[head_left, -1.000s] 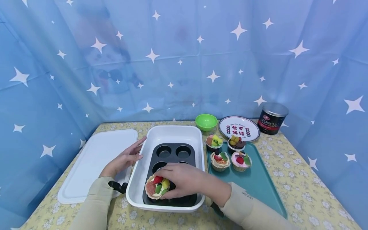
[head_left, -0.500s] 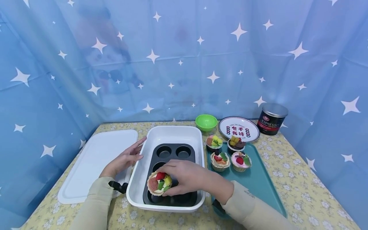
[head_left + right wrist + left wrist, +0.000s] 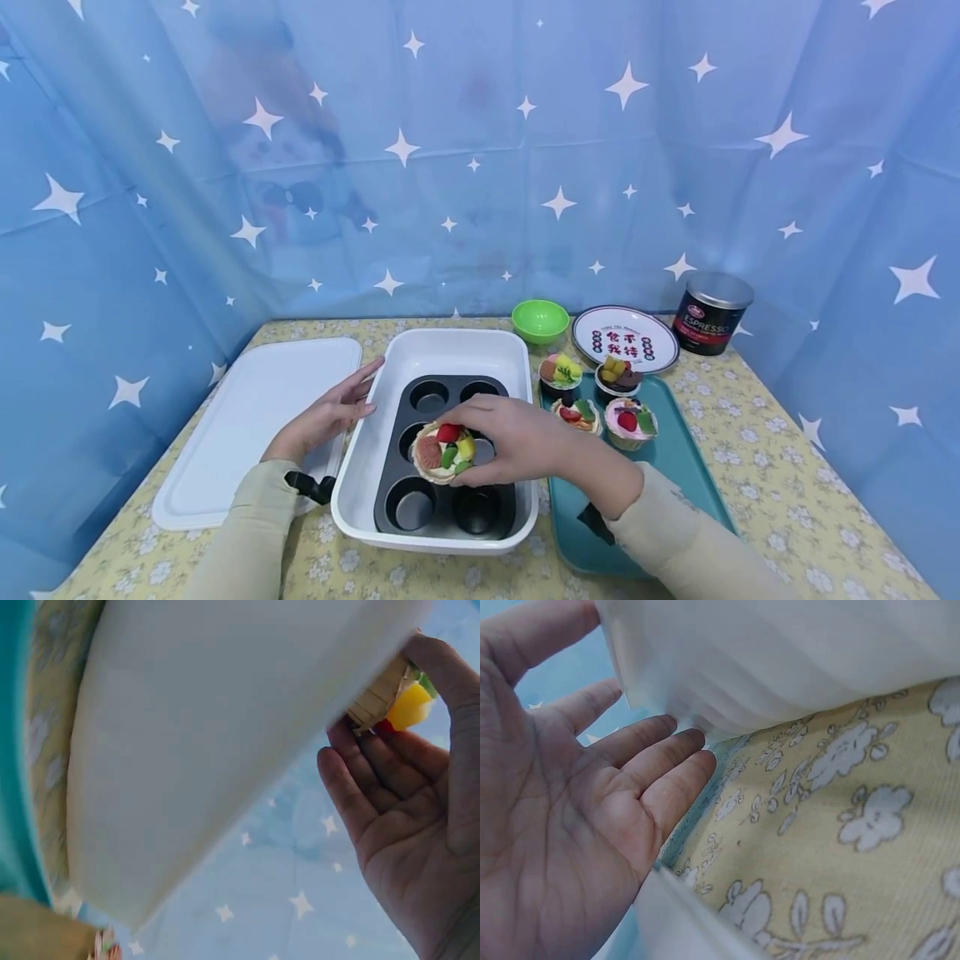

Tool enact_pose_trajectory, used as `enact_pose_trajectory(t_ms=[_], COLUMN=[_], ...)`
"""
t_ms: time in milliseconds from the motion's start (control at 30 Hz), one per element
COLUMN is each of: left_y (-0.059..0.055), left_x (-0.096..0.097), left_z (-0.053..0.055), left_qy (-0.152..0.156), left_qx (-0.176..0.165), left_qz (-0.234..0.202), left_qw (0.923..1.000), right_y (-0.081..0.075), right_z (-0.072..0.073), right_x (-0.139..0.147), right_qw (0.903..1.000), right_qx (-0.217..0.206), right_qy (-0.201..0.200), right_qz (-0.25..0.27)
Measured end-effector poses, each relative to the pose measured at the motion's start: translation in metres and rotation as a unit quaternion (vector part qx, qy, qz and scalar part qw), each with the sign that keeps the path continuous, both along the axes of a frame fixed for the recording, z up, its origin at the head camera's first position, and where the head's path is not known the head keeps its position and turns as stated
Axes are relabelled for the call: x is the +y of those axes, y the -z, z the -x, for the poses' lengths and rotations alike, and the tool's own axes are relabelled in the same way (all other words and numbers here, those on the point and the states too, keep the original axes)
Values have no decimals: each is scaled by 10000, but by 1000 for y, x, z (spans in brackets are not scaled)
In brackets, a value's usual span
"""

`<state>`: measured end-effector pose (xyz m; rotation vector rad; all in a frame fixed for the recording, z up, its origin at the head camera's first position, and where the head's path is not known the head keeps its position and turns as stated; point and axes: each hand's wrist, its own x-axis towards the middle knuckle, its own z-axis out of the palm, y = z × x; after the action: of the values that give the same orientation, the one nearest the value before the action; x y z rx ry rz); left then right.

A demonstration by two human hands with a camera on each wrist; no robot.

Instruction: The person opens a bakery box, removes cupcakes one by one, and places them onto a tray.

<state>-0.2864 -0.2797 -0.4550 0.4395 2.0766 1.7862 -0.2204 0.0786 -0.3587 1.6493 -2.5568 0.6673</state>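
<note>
My right hand (image 3: 517, 440) pinches a fruit-topped tart (image 3: 442, 454) between thumb and fingers, above the black muffin tin (image 3: 444, 523). Red, yellow and green fruit pieces and a pinkish round slice sit on its cream; the right wrist view shows its ridged tan case (image 3: 379, 697). The tin lies inside a deep white container (image 3: 435, 546), and its two front cups show nothing in them. Against the container's left wall rests my left hand (image 3: 324, 414), fingers extended. In the left wrist view its palm (image 3: 555, 817) faces the camera and holds nothing.
A white lid (image 3: 255, 433) lies to the left. On the right, several fruit-topped cupcakes (image 3: 632, 423) stand at the back of a teal tray (image 3: 690, 458). Behind are a green bowl (image 3: 540, 322), a printed plate (image 3: 660, 333) and an espresso can (image 3: 712, 312).
My right hand has lifted the tart from over the tin's front left cup and moved it back and to the right. The left hand has stayed at the container's wall.
</note>
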Motion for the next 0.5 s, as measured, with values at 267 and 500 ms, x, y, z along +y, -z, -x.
enact_pose_trajectory(t_ms=[267, 500], left_y=[-1, -1], left_x=[0, 0], left_z=[-1, -4], left_qy=[-26, -16], left_qx=[43, 66], left_qz=[-19, 9], left_qw=[10000, 10000], right_y=[-3, 3], right_z=[5, 10], right_x=[34, 67], right_qw=[9993, 9977], right_qx=[19, 18], right_qy=[248, 432], right_qz=[281, 514])
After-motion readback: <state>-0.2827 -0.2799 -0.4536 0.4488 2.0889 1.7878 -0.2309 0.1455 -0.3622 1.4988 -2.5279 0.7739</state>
